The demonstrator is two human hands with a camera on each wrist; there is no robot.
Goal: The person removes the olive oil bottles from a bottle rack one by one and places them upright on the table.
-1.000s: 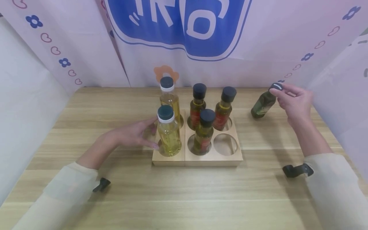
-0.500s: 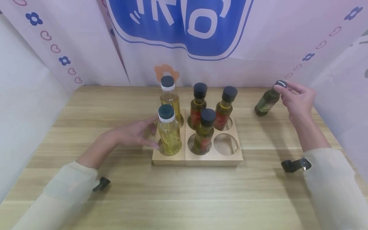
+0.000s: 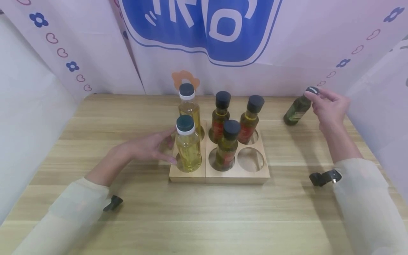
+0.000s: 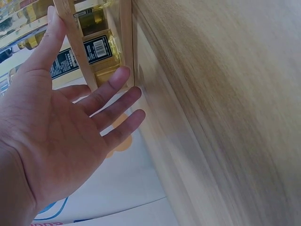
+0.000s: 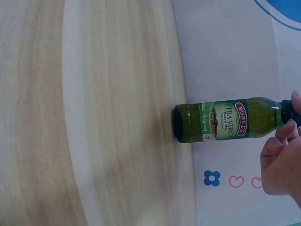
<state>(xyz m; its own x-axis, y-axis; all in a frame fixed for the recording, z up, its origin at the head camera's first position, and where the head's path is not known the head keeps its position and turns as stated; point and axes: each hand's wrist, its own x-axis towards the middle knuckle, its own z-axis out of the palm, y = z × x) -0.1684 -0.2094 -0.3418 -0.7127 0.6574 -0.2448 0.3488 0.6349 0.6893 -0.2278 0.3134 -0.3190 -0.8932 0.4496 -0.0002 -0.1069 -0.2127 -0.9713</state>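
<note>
My right hand (image 3: 331,106) pinches the dark cap of a green olive oil bottle (image 3: 297,111) at the table's back right. Its label faces the camera in the right wrist view, where the bottle (image 5: 225,120) has its base at the tabletop. My left hand (image 3: 149,147) rests at the left side of a wooden bottle rack (image 3: 237,174), fingers spread and thumb near its front corner. In the left wrist view the left hand (image 4: 70,122) has straight fingers beside the rack's wall. Two clear bottles of yellow oil (image 3: 188,152) stand in the rack's left column.
Several dark-capped bottles with red labels (image 3: 247,127) stand in the rack's right part. Its front right round hole (image 3: 250,160) shows bare wood inside. A white printed sheet (image 3: 287,71) hangs behind the table's back edge.
My right hand has moved the olive oil bottle slightly back and to the right over the table. My left hand stays at the rack.
</note>
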